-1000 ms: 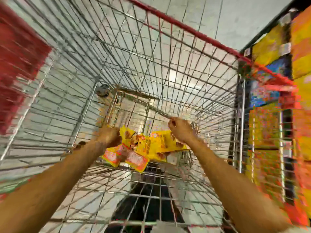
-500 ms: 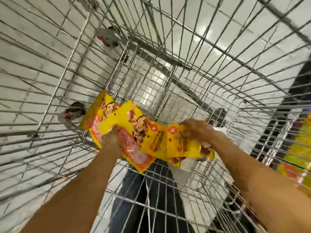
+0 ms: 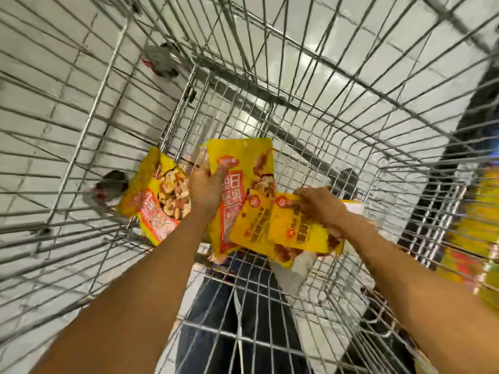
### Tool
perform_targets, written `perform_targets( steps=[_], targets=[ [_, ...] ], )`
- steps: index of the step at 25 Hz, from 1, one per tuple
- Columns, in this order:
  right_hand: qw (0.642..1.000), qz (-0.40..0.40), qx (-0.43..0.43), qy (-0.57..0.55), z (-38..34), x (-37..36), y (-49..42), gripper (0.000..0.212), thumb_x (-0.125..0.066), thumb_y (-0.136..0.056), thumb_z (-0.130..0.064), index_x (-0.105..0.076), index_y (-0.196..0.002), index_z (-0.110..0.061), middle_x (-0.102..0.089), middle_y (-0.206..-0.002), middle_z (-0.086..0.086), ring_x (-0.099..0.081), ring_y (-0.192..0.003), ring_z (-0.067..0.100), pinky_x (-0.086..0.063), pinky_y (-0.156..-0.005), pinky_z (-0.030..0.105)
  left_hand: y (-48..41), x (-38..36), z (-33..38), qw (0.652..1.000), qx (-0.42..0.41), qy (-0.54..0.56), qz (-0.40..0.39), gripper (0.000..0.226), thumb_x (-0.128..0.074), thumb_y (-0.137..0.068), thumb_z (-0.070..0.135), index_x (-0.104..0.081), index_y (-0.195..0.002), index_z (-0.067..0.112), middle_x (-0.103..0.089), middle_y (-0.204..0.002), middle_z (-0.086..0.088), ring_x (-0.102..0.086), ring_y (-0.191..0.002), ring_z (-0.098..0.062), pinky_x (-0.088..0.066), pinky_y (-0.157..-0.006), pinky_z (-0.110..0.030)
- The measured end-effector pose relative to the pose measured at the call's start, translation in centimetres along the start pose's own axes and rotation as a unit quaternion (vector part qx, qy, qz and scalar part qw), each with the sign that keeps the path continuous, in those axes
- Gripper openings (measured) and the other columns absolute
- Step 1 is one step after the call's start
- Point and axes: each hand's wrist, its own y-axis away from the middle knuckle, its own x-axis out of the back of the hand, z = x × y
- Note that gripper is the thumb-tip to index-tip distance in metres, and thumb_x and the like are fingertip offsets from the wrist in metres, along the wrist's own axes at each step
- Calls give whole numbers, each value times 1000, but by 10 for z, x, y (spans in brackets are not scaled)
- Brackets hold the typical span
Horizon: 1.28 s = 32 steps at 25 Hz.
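Several yellow snack packets lie at the bottom of a wire shopping cart [image 3: 310, 109]. My left hand [image 3: 206, 193] reaches in and holds the tall middle packet [image 3: 240, 168], thumb on its front. A packet printed with nuts [image 3: 159, 195] leans against the cart's left wall, apart from both hands. My right hand [image 3: 320, 205] grips the top edge of the overlapping packets on the right [image 3: 291, 230], fingers curled over them. Motion blur softens the print.
The cart's wire walls close in on all sides. White floor tiles [image 3: 54, 103] and the cart's wheels [image 3: 109, 184] show through the mesh. Dark trousers [image 3: 243, 319] appear below the cart floor. Shelves of yellow goods [image 3: 475, 233] stand at the right edge.
The view has dropped deeper into the cart. Both hands lowered the packets to the bottom. My left hand has shifted right from the nut packet to the middle one, which now stands more upright.
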Motion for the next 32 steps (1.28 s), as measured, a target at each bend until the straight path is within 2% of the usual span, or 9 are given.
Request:
perform_targets(
  steps=[4,7,11,14,16,18,22,27,32],
  targets=[
    [975,105,-12,-194,-12,46,55,20,-55,-92,-31,-58,-84,-13,-56,-70,5,-52,-61,14,-43,-57,23,29,13,78,990,-124,-74,-4,36,-52,-94,35,-65,-110,6,-66,-103,-25,-60,-100,-38,-42,-81,-39],
    [914,239,-3,-326,-44,90,120,21,-52,-94,-27,-54,-76,-17,-57,-62,-8,-52,-57,3,-43,-55,19,62,56,157,981,-195,-7,-21,35,-49,-97,29,-63,-102,-3,-66,-99,-25,-62,-91,-28,-45,-80,-35],
    [777,461,75,-423,-115,134,258,25,-46,-97,-25,-53,-76,-16,-54,-62,-8,-49,-48,-9,-38,-49,9,155,120,260,951,-294,65,-68,22,-51,-95,29,-61,-84,12,-56,-69,9,-55,-65,0,-37,-50,-5],
    [652,642,132,-383,-154,143,370,22,-43,-98,-31,-55,-82,-24,-58,-69,-15,-54,-61,-10,-44,-57,8,233,158,306,927,-351,115,-68,27,-54,-93,35,-54,-70,20,-62,-72,4,-55,-59,3,-41,-56,-15],
    [580,713,141,-368,-174,138,440,21,-44,-96,-42,-54,-79,-35,-59,-72,-16,-61,-70,5,-55,-66,27,285,173,330,903,-398,144,-72,30,-56,-92,33,-52,-65,21,-62,-53,15,-53,-50,7,-40,-54,-15],
    [520,772,147,-335,-182,121,507,19,-43,-98,-33,-49,-80,-32,-59,-69,-24,-59,-65,-8,-53,-58,13,342,175,346,874,-454,145,-98,31,-56,-92,28,-51,-62,23,-55,-43,27,-50,-42,13,-33,-44,-7],
    [431,848,97,-292,-164,61,611,26,-39,-97,-43,-51,-103,-21,-59,-88,-21,-54,-87,-17,-43,-83,8,451,147,347,823,-504,175,-198,32,-58,-91,30,-50,-60,25,-53,-42,30,-51,-46,11,-38,-52,-5],
    [358,896,-55,-258,-125,-55,735,24,-44,-95,-24,-50,-76,-11,-43,-62,-11,-38,-57,-5,-35,-59,22,603,86,287,737,-524,167,-394,28,-60,-90,30,-57,-63,22,-62,-52,22,-54,-53,10,-45,-53,-12],
    [303,905,-109,-278,-95,-174,856,26,-46,-97,-26,-58,-82,-8,-61,-78,16,-51,-72,10,-45,-65,32,746,46,205,665,-539,170,-487,27,-59,-85,39,-62,-63,24,-65,-60,16,-58,-69,-6,-49,-67,-30]
  ],
)
